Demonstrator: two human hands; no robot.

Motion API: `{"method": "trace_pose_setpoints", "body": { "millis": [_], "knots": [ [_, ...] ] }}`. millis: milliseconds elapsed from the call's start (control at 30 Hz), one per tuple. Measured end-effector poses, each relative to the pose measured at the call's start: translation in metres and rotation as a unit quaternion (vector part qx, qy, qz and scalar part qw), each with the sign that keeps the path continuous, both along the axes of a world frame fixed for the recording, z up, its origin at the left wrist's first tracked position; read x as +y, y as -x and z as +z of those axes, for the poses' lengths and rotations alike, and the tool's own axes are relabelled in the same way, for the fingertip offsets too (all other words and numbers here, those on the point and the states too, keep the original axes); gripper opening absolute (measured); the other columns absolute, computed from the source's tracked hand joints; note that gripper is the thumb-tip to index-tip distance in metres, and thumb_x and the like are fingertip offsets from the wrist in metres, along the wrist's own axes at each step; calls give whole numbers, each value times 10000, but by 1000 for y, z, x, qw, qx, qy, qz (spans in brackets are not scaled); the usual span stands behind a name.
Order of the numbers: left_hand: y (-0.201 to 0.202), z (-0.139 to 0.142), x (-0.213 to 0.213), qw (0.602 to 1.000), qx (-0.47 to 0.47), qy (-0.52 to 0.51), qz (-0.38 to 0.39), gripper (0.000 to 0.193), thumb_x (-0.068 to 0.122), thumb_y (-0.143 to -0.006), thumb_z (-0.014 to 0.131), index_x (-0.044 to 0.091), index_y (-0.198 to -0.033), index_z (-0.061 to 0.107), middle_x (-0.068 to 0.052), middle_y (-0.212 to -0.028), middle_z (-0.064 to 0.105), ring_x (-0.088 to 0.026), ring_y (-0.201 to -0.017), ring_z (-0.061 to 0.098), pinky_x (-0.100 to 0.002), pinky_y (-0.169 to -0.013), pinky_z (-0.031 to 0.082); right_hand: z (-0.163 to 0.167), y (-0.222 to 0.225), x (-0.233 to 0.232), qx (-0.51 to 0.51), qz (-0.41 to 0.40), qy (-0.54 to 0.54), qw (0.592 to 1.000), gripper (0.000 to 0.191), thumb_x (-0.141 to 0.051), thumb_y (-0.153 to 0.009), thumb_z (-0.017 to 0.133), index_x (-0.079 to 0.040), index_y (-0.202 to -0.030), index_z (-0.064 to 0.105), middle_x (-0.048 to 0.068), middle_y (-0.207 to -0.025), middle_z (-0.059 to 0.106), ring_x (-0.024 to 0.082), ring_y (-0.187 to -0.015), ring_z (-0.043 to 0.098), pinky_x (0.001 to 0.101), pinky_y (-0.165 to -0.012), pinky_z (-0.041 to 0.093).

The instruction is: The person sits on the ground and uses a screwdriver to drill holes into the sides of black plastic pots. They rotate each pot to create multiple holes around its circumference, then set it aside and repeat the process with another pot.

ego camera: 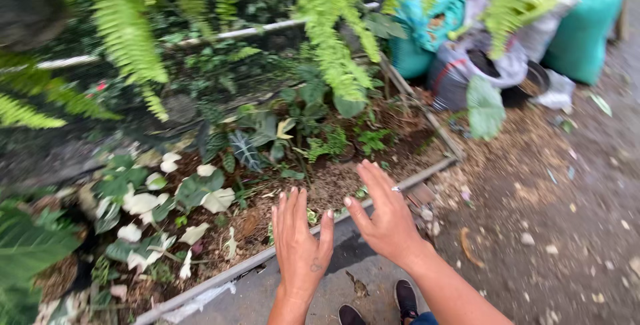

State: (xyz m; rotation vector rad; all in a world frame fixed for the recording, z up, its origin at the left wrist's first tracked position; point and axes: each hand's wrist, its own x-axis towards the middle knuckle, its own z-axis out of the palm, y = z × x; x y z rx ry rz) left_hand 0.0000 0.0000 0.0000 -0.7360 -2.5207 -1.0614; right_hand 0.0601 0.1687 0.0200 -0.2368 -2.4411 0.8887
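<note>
My left hand and right hand, fingers spread and empty, hover over the mulch bed behind its metal edging. The small seedlings nearest look light, soft and fragile; I judge they are best gripped low at the stem.

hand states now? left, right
Left hand: open, fingers spread, holding nothing, above the garden bed edge.
Right hand: open, holding nothing, above the same edge.

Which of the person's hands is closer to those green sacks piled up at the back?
The right hand. It reaches further forward and to the right, toward the green sacks; the left hand hovers lower, over the bed's edge.
</note>
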Motion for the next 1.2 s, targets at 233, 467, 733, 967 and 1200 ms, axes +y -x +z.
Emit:
{"method": "trace_pose_setpoints", "body": {
  "millis": [233,467,733,967,1200],
  "knots": [
    [-24,-19,37,995,-35,35,-89,613,277,-881,706,-27,-1389,545,-257,-1446,544,-439,-1398,444,-551,-1187,250,-21,-59,25,-45,-79,48,995,610,-287,-936,692,4,-1439,505,235,-1465,545,394,-1372,512,466,-1116,403],
    [-76,-79,58,953,-120,64,-270,595,255,-931,660,-39,-1426,513,-246,-1450,562,-383,-1368,520,-480,-1180,328,-92,-189,41,-96,-198,181,959,684,-282,-938,649,20,-1501,405,217,-1434,574,403,-1285,563,455,-1046,443],
    [-178,-201,14,860,-286,255,-337,406,277,-1008,549,78,-1350,638,-170,-1184,757,-291,-1186,704,-370,-1013,517,-192,-403,0,-181,-375,252,874,447,-260,-1019,545,1,-1381,567,241,-1362,626,407,-1273,589,453,-1071,454],
    [-297,-241,37,778,-296,424,-357,562,288,-930,596,162,-1475,543,-112,-1031,829,-274,-1022,789,-370,-929,582,-230,-578,-53,-250,-442,348,788,447,-263,-975,559,-37,-1359,595,201,-1354,631,382,-1232,604,429,-1043,477],
    [-408,-238,58,635,-288,520,-494,590,317,-843,843,34,-1305,608,-198,-1205,714,-335,-1159,688,-387,-992,506,-250,-743,-150,-335,-487,520,617,535,-384,-889,704,-59,-1311,649,171,-1288,697,311,-1195,684,384,-1038,523]
  ]
}}
